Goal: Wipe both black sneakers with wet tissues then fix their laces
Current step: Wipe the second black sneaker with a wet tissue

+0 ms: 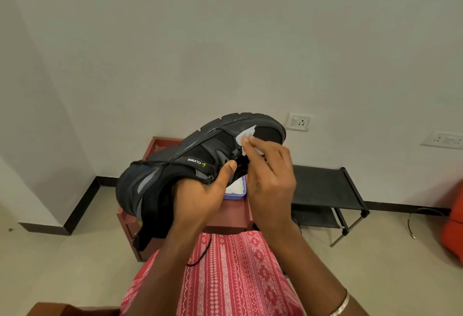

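Note:
I hold a black sneaker (190, 155) in the air, turned over with its sole up and its toe to the upper right. My left hand (200, 195) grips it from below at the opening, thumb on its side. My right hand (268, 165) pinches a white wet tissue (246, 138) and presses it on the sneaker's side near the toe. A black lace (201, 253) hangs down over my lap. The second sneaker is not in view.
Under the sneaker stands a reddish-brown low table (233, 213) bearing a pale blue tissue box (236, 190). To the right stands a black shoe rack (325, 190); further right lies an orange object (454, 223). Wall sockets (298, 122) are behind. My red patterned lap (225, 273) is below.

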The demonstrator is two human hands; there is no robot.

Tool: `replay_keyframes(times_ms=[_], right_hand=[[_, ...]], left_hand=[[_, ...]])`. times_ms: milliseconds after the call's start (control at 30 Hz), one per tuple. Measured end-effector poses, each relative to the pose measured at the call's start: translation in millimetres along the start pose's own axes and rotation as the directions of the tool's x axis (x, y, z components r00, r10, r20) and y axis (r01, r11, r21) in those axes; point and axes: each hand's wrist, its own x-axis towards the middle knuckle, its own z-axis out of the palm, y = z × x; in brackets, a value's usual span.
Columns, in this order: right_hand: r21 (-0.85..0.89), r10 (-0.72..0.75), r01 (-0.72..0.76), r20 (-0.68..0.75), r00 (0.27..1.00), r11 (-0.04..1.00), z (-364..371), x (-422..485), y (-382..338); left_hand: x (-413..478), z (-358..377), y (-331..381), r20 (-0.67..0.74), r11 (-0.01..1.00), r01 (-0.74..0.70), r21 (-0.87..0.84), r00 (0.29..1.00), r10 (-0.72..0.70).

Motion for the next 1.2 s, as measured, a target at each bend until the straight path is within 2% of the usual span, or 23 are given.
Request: replay_keyframes(times_ms=[100,233,300,367,467,533,667,767,867,900,967,1033,1100,1200], right_hand=[[-0.035,0.014,-0.015,-0.026,1.000,0.999,1.7,9.3,25.0],[-0.051,0.249,-0.254,-0.093,0.964,0.966,6.3,18.1,30.8],[-0.026,0.197,-0.199,-0.072,0.978,0.980,10.6,12.4,11.5],[0.000,0.063,-0.063,-0.037,0.997,0.998,12.6,3.3,-3.4],[0.004,-0.051,0.051,-0.020,0.999,0.999,10.7,6.0,7.3],[-0.047,-0.005,0.003,-0.029,1.000,0.999,11.2,10.3,25.0],[-0.052,0.261,-0.263,-0.050,0.964,0.963,9.6,18.1,30.5],[-0.018,0.200,-0.201,-0.043,0.979,0.979,10.8,17.9,3.6],[0.046,0.061,-0.060,-0.024,0.998,0.997,9.6,13.8,-17.7],[0.065,0.027,-0.026,-0.015,1.000,0.998,8.8,13.8,-15.6],[0.035,0.026,-0.026,0.010,1.000,0.999,9.9,12.2,4.5],[-0.047,0.154,-0.153,0.023,0.988,0.987,10.5,10.5,30.0],[-0.071,0.351,-0.348,0.030,0.936,0.935,9.8,7.3,43.7],[-0.047,0.470,-0.469,0.025,0.882,0.882,10.6,3.5,36.1]], left_hand=[[0.3,-2.4,-3.8,-0.036,0.999,-0.031,0.024,0.999,0.032],[-0.5,1.4,-4.3,-0.038,0.991,-0.117,0.066,0.992,0.120],[1.7,3.5,-6.4,-0.043,0.984,-0.123,0.127,0.991,0.129],[3.3,3.8,-9.4,-0.046,0.975,-0.130,0.182,0.989,0.141],[4.0,2.6,-12.9,-0.073,0.963,-0.143,0.227,0.984,0.163],[3.2,1.3,-12.8,-0.082,0.960,-0.147,0.237,0.982,0.170],[0.6,3.2,-10.5,-0.071,0.960,-0.193,0.202,0.975,0.211],[0.9,6.5,-11.9,-0.075,0.913,-0.280,0.297,0.946,0.315],[-0.5,11.8,-19.6,-0.082,0.789,-0.446,0.423,0.848,0.524],[-1.3,10.6,-20.7,-0.084,0.775,-0.455,0.439,0.838,0.539],[-1.2,5.3,-20.9,-0.064,0.812,-0.396,0.427,0.883,0.465],[0.3,0.2,-22.5,-0.040,0.869,-0.325,0.372,0.930,0.365],[1.1,0.4,-24.5,-0.057,0.917,-0.262,0.300,0.955,0.291],[0.8,2.8,-26.9,-0.046,0.920,-0.274,0.281,0.953,0.298]])
